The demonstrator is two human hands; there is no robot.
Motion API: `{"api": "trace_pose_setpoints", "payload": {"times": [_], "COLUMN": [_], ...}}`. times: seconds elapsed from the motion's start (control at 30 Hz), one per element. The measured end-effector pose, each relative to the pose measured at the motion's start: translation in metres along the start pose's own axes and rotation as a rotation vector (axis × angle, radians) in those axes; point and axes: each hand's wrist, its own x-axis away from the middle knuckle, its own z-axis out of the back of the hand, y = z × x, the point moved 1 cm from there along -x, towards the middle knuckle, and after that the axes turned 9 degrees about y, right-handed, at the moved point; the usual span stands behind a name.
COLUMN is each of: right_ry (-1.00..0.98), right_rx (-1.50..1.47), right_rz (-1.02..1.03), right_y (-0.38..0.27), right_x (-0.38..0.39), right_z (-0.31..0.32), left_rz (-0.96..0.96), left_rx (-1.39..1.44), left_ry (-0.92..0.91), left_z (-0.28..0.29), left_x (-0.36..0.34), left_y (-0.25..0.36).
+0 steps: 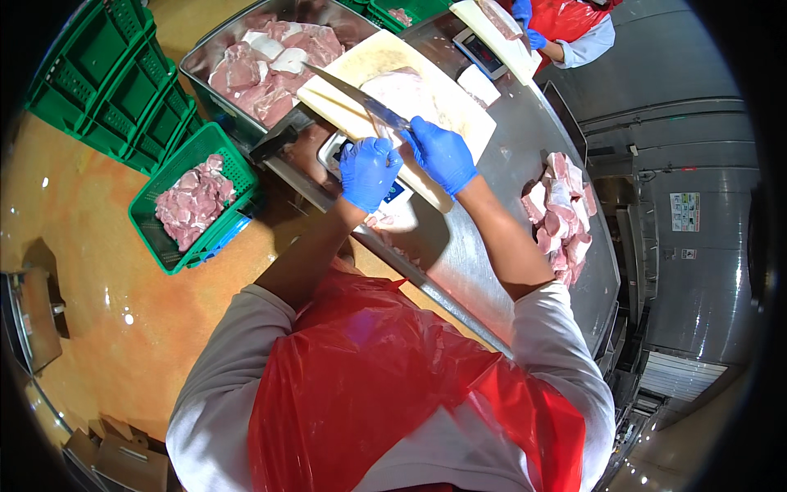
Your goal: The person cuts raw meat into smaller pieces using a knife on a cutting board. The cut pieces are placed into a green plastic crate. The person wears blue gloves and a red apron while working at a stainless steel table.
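My right hand (443, 156), in a blue glove, is wrapped round the handle of a long knife (354, 94). The blade points to the far left over a pale cutting board (352, 67). On the board lies a slab of meat (402, 88), pale fat showing on top, partly behind the blade. My left hand (370, 174), gloved in blue too, is closed beside the board's near edge, left of the right hand. Whatever its curled fingers hold, if anything, is hidden. Under both hands a scale (394, 192) shows in part on the steel table (479, 266).
A metal tub (197, 61) of meat slabs stands at the far left. Below it a green crate (149, 238) holds meat pieces, near stacked green crates (102, 78). Meat strips (561, 215) are piled on the table's right. A co-worker's gloved hand (536, 38) is beside another board (512, 53).
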Motion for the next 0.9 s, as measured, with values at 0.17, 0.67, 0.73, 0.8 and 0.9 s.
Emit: {"api": "trace_pose_setpoints", "payload": {"times": [0.17,0.67,0.73,0.8,0.9], "right_ry": [-0.151,0.004,0.033,0.008,-0.076], "right_rx": [0.142,0.159,0.068,0.034,0.053], "right_rz": [0.019,-0.020,-0.008,0.036,0.124], "right_y": [0.032,0.084,0.058,0.040,0.042], "right_x": [0.027,0.098,0.066,0.042,0.023], "right_z": [0.010,0.061,0.040,0.026,0.014], "left_rz": [-0.128,-0.289,-0.230,-0.224,-0.243], "left_rx": [-0.076,-0.009,-0.109,-0.142,-0.074], "left_ry": [0.099,0.009,-0.050,-0.079,-0.034], "left_z": [-0.008,0.023,0.007,0.000,0.005], "left_x": [0.005,-0.002,0.002,0.005,0.015], "left_y": [-0.012,0.024,0.011,0.000,0.001]}}
